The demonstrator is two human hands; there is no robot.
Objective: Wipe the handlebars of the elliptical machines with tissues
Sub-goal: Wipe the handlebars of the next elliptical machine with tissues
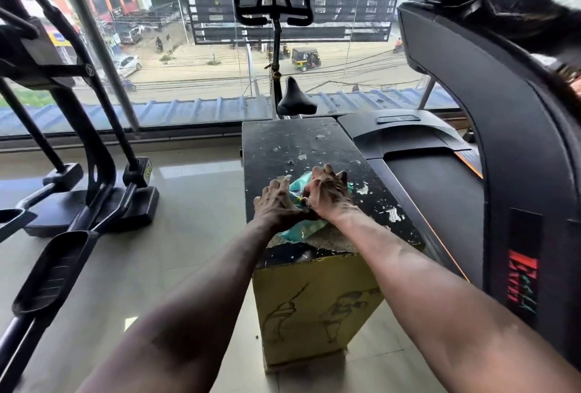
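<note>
Both hands were at centre frame, on a teal tissue packet (301,229) lying on the near end of a black-topped, chipped box (301,144) with a yellow front. Left hand (276,204) lay over the packet's left side, fingers bent down onto it, apparently holding it in place. Right hand (330,196) sat on the packet's right side, fingertips curled at its top surface; it seemed to be pinching at the opening, though the exact contact was hidden under the fingers. No loose tissue was visible in either hand.

Elliptical machine (81,147) stood at left of frame, pedals lower left, uprights rising to upper left; its handlebars mostly lay outside the view. Treadmill (490,128) at right, exercise bike (276,15) at top centre by the window.

Progress, judged: at the supply stage only. A tissue remained to be drawn out; all wiping of handlebars remained to be done, as far as shown.
</note>
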